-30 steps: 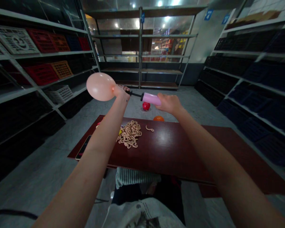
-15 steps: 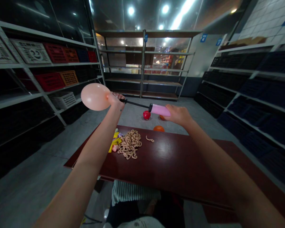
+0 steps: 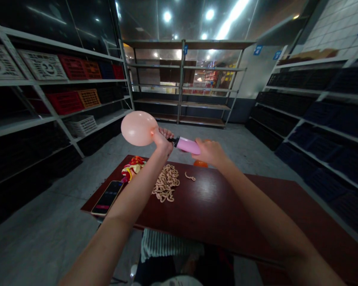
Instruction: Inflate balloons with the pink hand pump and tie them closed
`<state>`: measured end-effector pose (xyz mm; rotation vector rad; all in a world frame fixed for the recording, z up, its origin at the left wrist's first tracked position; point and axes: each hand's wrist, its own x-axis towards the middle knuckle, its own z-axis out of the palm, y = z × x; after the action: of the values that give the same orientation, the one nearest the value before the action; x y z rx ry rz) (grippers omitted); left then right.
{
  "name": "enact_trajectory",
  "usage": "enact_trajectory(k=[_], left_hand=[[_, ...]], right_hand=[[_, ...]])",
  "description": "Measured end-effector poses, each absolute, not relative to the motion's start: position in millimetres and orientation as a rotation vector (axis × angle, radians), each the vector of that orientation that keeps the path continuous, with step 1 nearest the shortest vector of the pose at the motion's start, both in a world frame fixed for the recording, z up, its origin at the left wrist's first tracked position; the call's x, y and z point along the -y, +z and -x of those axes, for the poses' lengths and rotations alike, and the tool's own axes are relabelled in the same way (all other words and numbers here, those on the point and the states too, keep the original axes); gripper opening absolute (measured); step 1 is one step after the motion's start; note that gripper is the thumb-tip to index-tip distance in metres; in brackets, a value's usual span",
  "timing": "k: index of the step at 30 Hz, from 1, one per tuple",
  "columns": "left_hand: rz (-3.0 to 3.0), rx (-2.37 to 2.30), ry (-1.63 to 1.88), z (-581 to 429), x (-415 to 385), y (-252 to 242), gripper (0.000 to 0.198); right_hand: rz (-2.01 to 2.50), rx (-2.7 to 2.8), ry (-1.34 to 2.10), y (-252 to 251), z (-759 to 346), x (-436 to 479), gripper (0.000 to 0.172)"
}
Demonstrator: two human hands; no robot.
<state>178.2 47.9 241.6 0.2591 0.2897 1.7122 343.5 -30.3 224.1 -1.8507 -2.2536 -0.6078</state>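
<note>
Drawn closer together, the left fingers [image 3: 166, 133] clamp a pink balloon [image 3: 139, 128] at its neck; the right fingers [image 3: 198, 145] wrap a pink hand pump [image 3: 187, 145].

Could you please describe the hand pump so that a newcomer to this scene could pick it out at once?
Above the dark red table, the pink hand pump is held in the air. Its barrel sits in the right hand and its black nozzle reaches the left hand. It is the only pink cylinder; a peach balloon bulges past that hand.
</note>
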Motion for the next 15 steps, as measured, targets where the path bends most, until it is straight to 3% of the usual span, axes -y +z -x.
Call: enact_trajectory(k=[15], left_hand=[[-0.090,-0.501,1.787,-142.3,-102.7,213.5,0.032]], right_hand=[[1.897,2.246,-0.582,186.2,-383.7,25.6,0.044]])
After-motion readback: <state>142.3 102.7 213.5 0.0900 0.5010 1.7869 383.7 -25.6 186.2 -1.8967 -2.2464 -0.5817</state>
